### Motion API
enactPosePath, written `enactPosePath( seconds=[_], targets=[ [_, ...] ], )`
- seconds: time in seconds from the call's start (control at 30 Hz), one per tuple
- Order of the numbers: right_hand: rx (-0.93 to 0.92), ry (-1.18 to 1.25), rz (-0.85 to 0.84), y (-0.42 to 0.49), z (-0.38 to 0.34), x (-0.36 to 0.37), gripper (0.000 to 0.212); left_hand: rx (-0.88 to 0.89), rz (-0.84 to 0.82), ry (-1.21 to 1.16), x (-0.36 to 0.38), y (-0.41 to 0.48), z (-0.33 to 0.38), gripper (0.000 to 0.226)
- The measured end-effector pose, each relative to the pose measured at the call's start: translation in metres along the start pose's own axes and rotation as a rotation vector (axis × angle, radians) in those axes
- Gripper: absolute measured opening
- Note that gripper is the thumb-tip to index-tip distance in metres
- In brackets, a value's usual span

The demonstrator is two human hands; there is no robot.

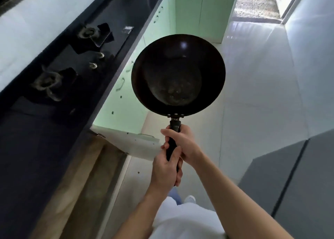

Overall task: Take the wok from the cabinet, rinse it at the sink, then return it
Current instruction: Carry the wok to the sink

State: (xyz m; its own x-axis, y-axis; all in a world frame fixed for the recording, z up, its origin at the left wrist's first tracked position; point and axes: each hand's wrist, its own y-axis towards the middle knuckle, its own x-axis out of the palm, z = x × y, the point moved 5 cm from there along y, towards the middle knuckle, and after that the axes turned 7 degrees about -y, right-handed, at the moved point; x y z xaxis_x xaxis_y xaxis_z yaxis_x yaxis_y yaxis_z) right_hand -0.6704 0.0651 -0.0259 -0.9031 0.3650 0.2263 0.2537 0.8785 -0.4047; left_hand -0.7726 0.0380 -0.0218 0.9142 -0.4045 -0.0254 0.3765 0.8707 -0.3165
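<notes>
Wok (178, 72) held out in the air, over the pale tiled floor (249, 86), in front of the person. Only the head view to go on. Bowl dark, round, open side up toward the camera; a dull mottled patch across its bottom and a small bright glint near the far rim. Handle (174, 130) black, riveted to the near rim, running back toward the body.

Both hands clamped on the handle. Right hand (186, 143) forward, nearer the bowl, fingers curled around the handle from the right. Left hand (166, 168) behind it, nearer the body, wrapped over the handle's end, thumb lying along the top. The two hands touch each other. Both forearms bare, reaching in from the lower edge.

To the left, a dark countertop (115, 45) with a glossy black stove (72, 61) set in it: two burners and two small knobs between them, somewhat blurred. Below the counter, a row of pale green cabinet fronts (157, 27) with small handles. Closer in, one cabinet door (130, 139) stands swung open just left of the hands, with the light wooden inside of the cabinet (86, 175) showing under the counter. The wok is outside that cabinet, near the open door but apart from it.

Grey panels (289, 175) on the right. White clothing and one white shoe (189, 199) at the bottom.
</notes>
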Motion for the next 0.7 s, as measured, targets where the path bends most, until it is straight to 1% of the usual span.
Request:
enactPosePath(
  seconds=[0.13, 0.33, 0.53, 0.7],
  targets=[
    [0.013, 0.049, 0.092, 0.022, -0.012, -0.036, 0.012, -0.024, -0.098, -0.028, 0.03, 0.034, 0.008, 0.031],
    [-0.007, 0.039, 0.166, 0.078, -0.042, -0.087, 0.012, -0.007, -0.2, -0.011, 0.072, 0.108, 0.021, 0.033],
    [-0.034, 0.015, 0.217, 0.153, -0.095, -0.13, 0.012, -0.004, -0.249, -0.071, 0.115, 0.194, 0.059, 0.032],
    [-0.028, 0.042, 0.242, 0.199, -0.129, -0.152, 0.012, 0.002, -0.301, -0.045, 0.135, 0.249, 0.086, 0.029]
  ],
)
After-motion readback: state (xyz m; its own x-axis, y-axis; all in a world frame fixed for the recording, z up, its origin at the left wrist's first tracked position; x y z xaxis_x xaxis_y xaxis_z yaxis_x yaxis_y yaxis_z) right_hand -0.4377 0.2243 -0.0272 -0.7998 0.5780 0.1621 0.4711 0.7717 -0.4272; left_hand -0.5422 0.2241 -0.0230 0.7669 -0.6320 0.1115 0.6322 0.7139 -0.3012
